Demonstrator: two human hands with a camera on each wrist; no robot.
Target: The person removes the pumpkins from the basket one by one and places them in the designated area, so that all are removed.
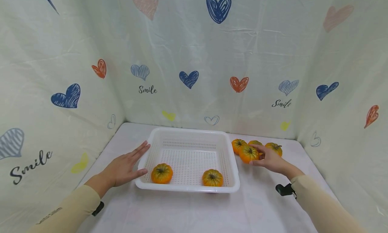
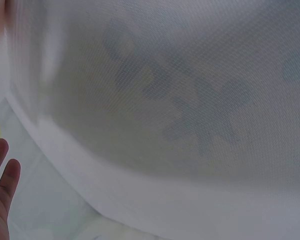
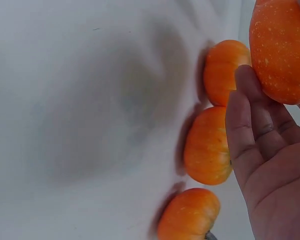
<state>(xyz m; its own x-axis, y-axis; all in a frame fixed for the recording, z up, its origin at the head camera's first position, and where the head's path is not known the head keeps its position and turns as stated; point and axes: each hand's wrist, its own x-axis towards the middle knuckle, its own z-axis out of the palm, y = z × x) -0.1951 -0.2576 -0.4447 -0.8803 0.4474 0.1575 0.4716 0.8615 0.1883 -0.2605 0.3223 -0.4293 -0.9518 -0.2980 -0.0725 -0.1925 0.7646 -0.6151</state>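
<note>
A: Left hand (image 1: 122,169) is wide, fingers straight, at the left rim of the white basket (image 1: 188,188). Good spot for a light steadying touch; don't tip it.
B: Inside?
A: Two along the near side, well apart: left-corner pumpkin (image 1: 162,174), right-corner pumpkin (image 1: 213,178).
B: Right hand (image 1: 269,158)?
A: Pinching the front pumpkin (image 1: 248,154) between thumb and fingers, right of the basket. Wrist view suggests it's off the table (image 1: 194,212), but contact is hard to confirm.
B: Grip OK?
A: Looks like a fingertip hold on smooth, round skin. I'd get fingers deeper underneath, thumb opposite. Straight up before any sideways move.
B: Why?
A: Three neighbours behind: left rear pumpkin (image 1: 238,145), middle rear pumpkin (image 1: 255,142), right rear pumpkin (image 1: 274,148). That hand overlaps the last two in the head view; a low swing could roll them. Beyond: heart-print curtain (image 1: 260,111).
</note>
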